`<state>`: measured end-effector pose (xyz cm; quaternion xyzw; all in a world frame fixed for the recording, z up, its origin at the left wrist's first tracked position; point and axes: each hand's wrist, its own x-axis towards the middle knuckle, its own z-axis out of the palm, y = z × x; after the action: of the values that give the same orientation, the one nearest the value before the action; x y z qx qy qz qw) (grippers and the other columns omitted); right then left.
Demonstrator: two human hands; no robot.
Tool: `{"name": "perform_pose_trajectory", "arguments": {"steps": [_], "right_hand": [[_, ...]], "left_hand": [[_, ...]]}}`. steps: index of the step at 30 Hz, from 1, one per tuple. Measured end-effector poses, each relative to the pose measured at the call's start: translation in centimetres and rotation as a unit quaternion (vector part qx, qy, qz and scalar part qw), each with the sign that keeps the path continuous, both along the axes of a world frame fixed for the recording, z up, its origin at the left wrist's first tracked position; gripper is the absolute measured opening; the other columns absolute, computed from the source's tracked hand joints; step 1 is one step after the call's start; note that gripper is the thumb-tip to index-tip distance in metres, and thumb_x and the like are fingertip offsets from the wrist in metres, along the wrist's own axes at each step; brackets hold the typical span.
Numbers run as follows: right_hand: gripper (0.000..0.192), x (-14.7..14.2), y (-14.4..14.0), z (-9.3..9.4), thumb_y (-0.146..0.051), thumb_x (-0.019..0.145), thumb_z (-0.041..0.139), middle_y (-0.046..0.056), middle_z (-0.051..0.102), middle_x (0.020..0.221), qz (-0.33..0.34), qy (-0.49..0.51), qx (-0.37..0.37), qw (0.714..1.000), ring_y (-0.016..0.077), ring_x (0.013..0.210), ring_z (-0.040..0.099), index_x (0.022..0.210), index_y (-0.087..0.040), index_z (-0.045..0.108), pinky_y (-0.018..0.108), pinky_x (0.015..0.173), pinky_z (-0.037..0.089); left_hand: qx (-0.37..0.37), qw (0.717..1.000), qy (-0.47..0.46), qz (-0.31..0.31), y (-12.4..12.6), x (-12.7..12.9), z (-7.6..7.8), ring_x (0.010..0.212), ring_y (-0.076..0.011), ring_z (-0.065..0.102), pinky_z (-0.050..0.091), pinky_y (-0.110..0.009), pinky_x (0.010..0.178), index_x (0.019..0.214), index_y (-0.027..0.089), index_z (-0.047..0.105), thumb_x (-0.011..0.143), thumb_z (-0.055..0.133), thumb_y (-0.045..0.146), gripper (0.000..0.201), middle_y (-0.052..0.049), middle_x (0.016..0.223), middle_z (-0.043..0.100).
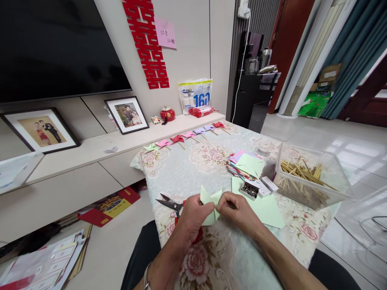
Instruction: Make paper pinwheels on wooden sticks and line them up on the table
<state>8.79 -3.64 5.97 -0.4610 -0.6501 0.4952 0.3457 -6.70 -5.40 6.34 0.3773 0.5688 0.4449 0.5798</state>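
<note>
A pale green paper pinwheel [205, 196], its corners folded in towards the middle, is held above the front of the table. My left hand [192, 213] grips its left side with the thumb across the front. Fingers of my right hand [236, 207] pinch together at the pinwheel's centre; any small piece between them is hidden. Scissors [169, 203] with red handles lie with blades parted, partly behind my left hand. To the right, a small open box of metal pins [249, 190] and a closed white box [270, 184] rest on green paper [269, 211].
A stack of coloured paper squares [249, 165] lies beyond the pins. On the right stands a clear plastic bin [341, 191] of thin wooden sticks [302, 171]. Several finished pinwheels [177, 139] on sticks line the table's far edge. A roll of tape [263, 150] sits near the bin.
</note>
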Motion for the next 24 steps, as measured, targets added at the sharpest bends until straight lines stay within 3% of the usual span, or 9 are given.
{"name": "perform_pose_trajectory", "arguments": {"steps": [10,24], "right_hand": [[0.017,0.1,-0.1,0.0,-0.029,0.075,0.060,-0.002,0.052,0.062,0.005,0.006,-0.005,1.000,0.0133,0.063,0.044,0.064,-0.017,0.056,0.024,0.057,0.033],[0.012,0.2,-0.2,0.4,-0.021,0.072,0.058,-0.004,0.046,0.061,0.013,-0.006,-0.009,1.000,0.0104,0.059,0.041,0.060,-0.018,0.054,0.022,0.053,0.030]], "left_hand": [[-0.026,0.999,-0.039,-0.005,0.0,-0.1,0.3,0.051,-0.0126,0.056,0.040,-0.022,0.049,0.073,0.012,0.069,0.056,0.069,0.023,0.019,-0.001,0.061,0.067],[-0.052,0.990,-0.113,-0.069,-0.1,-0.6,1.1,0.053,-0.0151,0.058,0.044,-0.026,0.055,0.064,0.013,0.065,0.054,0.076,0.021,0.017,0.000,0.056,0.062]]}}
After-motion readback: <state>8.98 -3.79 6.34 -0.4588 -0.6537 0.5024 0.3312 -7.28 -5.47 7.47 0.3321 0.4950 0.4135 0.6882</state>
